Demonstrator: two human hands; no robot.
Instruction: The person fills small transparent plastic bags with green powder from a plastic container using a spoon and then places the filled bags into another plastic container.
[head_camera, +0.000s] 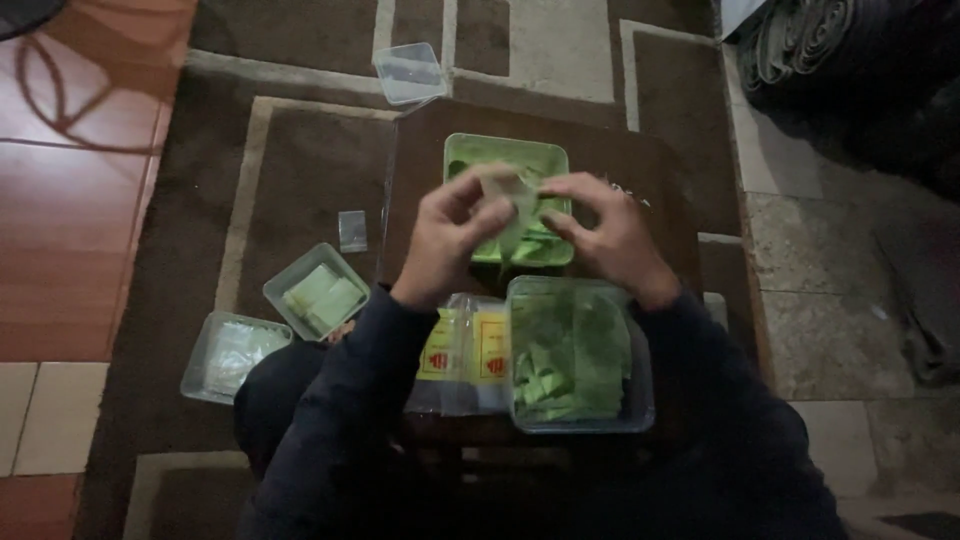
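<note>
Between both hands, above a low dark table (640, 160), sits a small pale green slip (522, 205), apparently being slid into or folded with a clear little bag; the dim light makes it hard to tell which. The left hand (450, 235) pinches one edge with thumb and fingertips curled in, and the right hand (605, 235) pinches the opposite edge the same way. Doing this neatly likely calls for keeping the slip flat and taut between the two pinches, with the work held over the tray so nothing drops to the floor. Just beneath the hands is a green tray (505, 155) with more green pieces. Nearer the body, a clear tub (580, 420) is heaped with green slips, beside a stack of clear bags (465, 350) with yellow labels. Left on the brown carpet (310, 170) lie two more clear tubs (290, 285) (205, 375) and a lid (408, 72).
</note>
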